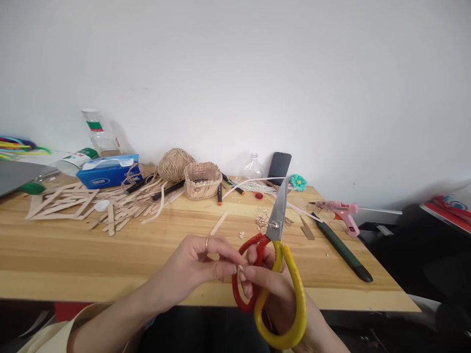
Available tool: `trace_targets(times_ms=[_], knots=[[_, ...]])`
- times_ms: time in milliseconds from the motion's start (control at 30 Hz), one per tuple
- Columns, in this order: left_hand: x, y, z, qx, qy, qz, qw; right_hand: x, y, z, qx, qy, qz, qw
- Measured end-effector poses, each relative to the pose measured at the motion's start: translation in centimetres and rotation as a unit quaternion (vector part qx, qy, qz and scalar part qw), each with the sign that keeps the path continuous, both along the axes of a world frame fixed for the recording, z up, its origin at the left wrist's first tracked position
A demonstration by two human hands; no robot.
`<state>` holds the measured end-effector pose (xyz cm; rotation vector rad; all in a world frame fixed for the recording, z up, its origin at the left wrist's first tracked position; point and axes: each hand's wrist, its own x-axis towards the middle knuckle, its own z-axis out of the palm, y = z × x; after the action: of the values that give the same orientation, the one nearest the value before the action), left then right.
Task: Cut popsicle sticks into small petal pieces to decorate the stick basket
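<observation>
Scissors (278, 211) with one red and one yellow handle hang on my right hand (270, 282), their closed blades pointing up and away. The thumb and fingertips of that hand also press at a tiny pale wooden bit (241, 268). From the other side my left hand (198, 267), a ring on one finger, pinches at the same bit. Both hands meet above the table's front edge. Just beyond them lie a small cut piece (242, 234), a popsicle stick (220, 223) and scattered wood chips (262, 219).
A stick-covered basket (203, 181), a twine ball (175, 164) and a blue tissue pack (108, 171) stand at the back. Popsicle sticks (121, 211) spread out at left. On the right are a green-black cutter (344, 250), a pink glue gun (344, 213) and a phone (279, 166).
</observation>
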<state>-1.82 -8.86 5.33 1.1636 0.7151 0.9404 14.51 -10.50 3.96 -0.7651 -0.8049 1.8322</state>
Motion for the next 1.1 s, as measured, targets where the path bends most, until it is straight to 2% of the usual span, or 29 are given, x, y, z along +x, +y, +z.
trace_targets(times_ms=[233,500,667,867,967,1100], knots=[[0.3,-0.1,-0.1,-0.009,-0.026,-0.002,1.000,0.0,-0.2,0.0,0.015,0.005,-0.009,1.000],[0.8,-0.2,0.3,-0.031,-0.068,-0.024,0.997,-0.3,-0.3,0.8,-0.043,0.057,0.009,0.997],[1.0,-0.4,0.4,-0.039,-0.051,-0.018,0.998,-0.3,-0.3,0.8,-0.069,0.057,0.011,0.996],[0.9,-0.1,0.5,-0.043,0.087,0.069,0.993,0.1,0.4,-0.6,0.025,-0.035,-0.052,0.998],[0.8,0.0,0.4,-0.047,0.129,0.079,0.987,0.3,0.5,-0.9,0.070,-0.107,-0.068,0.989],[0.8,0.0,0.2,-0.031,0.143,0.072,0.987,0.2,0.1,0.1,0.080,-0.179,-0.079,0.977]])
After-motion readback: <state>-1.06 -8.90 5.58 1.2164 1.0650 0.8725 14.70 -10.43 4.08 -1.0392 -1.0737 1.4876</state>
